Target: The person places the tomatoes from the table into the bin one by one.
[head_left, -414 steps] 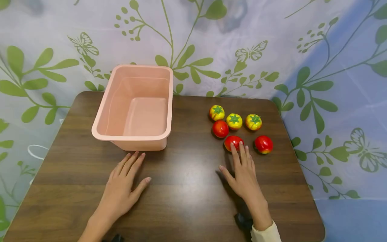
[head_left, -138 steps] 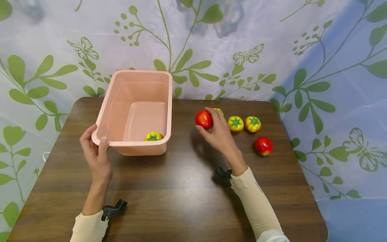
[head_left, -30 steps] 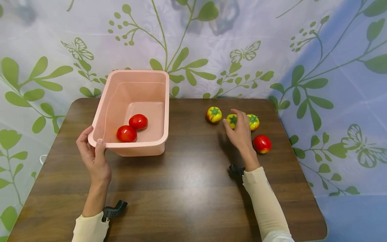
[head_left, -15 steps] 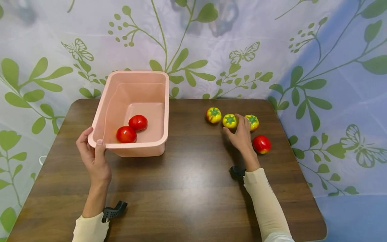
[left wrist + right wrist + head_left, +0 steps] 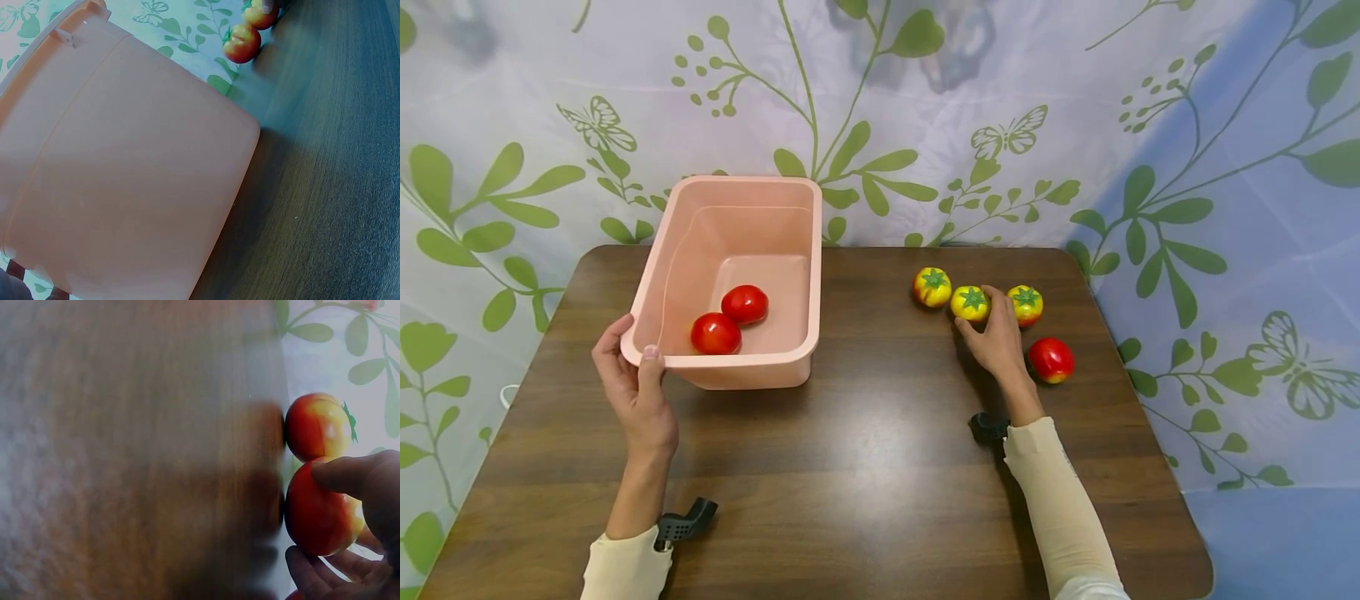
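My left hand [image 5: 642, 398] grips the near-left corner of a pink plastic bin [image 5: 814, 275], thumb over the rim and fingers outside it. Two glossy red tomatoes [image 5: 716, 333] lie inside, on the bin's floor. At the right, my right hand [image 5: 997, 340] holds the middle tomato [image 5: 968, 304], yellow with a green star-shaped top. In the right wrist view its thumb [image 5: 340, 475] presses the side of this tomato [image 5: 315, 509], whose lower half is red, and the fingers curl underneath.
Another yellow-topped tomato [image 5: 932, 287] stands to the left of the held one, and one more [image 5: 1026, 305] to its right. A red tomato [image 5: 1051, 360] lies nearer the right edge of the wooden table [image 5: 865, 500]. Patterned cloth [image 5: 887, 108] hangs behind.
Over the longer span, two tomatoes went into the bin and my left hand took its rim. In the last second my right hand closed round the middle tomato, which shifted slightly left.
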A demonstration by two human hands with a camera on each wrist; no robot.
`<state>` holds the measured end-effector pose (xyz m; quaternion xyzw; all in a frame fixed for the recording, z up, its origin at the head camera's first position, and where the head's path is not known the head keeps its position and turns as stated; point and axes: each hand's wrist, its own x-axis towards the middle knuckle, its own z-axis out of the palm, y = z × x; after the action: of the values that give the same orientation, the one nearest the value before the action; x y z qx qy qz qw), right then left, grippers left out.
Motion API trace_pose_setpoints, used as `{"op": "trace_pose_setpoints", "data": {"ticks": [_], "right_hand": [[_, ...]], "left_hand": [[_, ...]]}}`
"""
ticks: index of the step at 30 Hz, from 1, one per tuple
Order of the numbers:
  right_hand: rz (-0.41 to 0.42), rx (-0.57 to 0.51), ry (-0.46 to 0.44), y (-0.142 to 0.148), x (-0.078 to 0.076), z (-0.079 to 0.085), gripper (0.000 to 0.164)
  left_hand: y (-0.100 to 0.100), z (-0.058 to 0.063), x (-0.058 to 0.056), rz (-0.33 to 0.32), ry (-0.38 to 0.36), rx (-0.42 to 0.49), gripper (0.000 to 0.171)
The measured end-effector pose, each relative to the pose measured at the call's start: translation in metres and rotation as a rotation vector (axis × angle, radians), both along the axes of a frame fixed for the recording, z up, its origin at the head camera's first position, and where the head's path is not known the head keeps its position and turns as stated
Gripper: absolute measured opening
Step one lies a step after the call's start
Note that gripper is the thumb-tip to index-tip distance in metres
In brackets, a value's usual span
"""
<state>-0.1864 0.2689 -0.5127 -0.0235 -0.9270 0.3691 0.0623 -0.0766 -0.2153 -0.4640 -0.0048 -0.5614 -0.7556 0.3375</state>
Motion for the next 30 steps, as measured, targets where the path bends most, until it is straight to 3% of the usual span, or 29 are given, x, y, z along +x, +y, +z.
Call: {"op": "trace_pose_setpoints", "data": {"ticks": [15, 30], "right_hand": [[-0.025, 0.0, 0.045, -0.003, 0.004, 0.009, 0.077], [0.025, -0.068, 0.175, -0.028, 0.01, 0.046, 0.075]], "left_hand": [[0.0, -0.002, -0.002, 0.004, 0.005, 0.012, 0.051], [-0.001, -0.001, 0.001, -0.005, -0.011, -0.025, 0.052]]}}
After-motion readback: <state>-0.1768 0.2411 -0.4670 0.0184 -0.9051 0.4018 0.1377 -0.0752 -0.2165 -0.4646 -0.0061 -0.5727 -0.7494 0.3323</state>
